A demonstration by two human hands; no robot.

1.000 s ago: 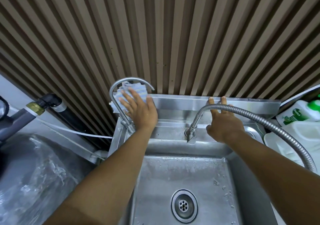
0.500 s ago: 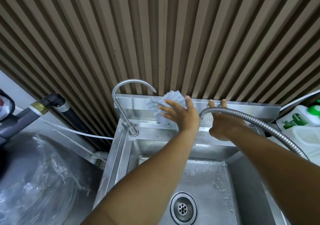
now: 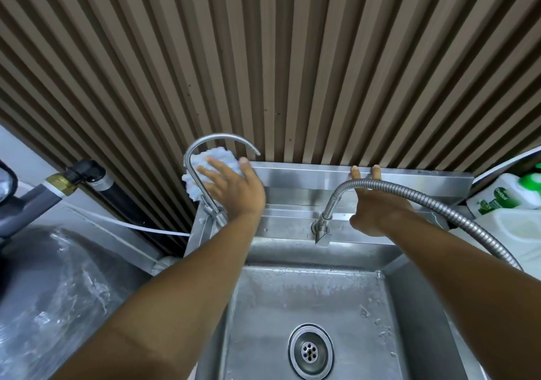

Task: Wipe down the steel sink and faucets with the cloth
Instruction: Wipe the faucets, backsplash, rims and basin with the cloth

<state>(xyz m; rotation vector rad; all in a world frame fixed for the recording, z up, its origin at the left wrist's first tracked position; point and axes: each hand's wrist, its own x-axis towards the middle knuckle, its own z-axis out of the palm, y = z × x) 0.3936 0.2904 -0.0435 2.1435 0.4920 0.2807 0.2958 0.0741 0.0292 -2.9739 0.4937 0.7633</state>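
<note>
We note the cloth (image 3: 218, 160), pale blue-and-white and nubbly, bunched flat against the left end of the backsplash (image 3: 307, 174), behind the gooseneck faucet (image 3: 219, 136). The left hand (image 3: 234, 192) presses it, grip wide, fingers straight and spread. The right hand (image 3: 377, 212) rests its fingertips on the backsplash rim behind the flexible faucet (image 3: 409, 187), grip wide, holding nothing. The sink (image 3: 292, 291) basin shows water droplets.

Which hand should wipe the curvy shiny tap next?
The left hand. It presses the blue-and-white cloth right behind the curved steel faucet. The right hand has no cloth and rests on the steel sink's back panel, farther away.
</note>
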